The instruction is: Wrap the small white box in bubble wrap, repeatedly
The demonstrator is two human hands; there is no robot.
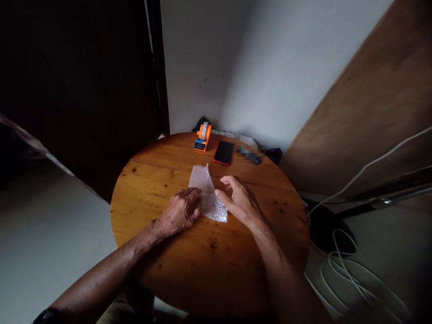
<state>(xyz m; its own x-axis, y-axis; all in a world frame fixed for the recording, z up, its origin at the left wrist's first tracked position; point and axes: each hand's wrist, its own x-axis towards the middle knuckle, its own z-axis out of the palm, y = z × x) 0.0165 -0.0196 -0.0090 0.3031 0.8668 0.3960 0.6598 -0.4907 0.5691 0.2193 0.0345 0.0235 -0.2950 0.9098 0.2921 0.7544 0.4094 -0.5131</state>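
A small sheet of clear bubble wrap [206,192] lies in the middle of a round wooden table [168,180]. My left hand [180,213] presses on its left edge with the fingers curled over the wrap. At the right edge, my right hand [238,200] pinches the wrap between thumb and fingers. The far corner of the sheet stands up a little off the wood.
At the back of the table are an orange tape dispenser [203,136], a black phone with a red edge [224,152] and a small dark object [249,154]. A wooden board [371,103] leans at the right. White cables [351,270] lie coiled on the floor at the right.
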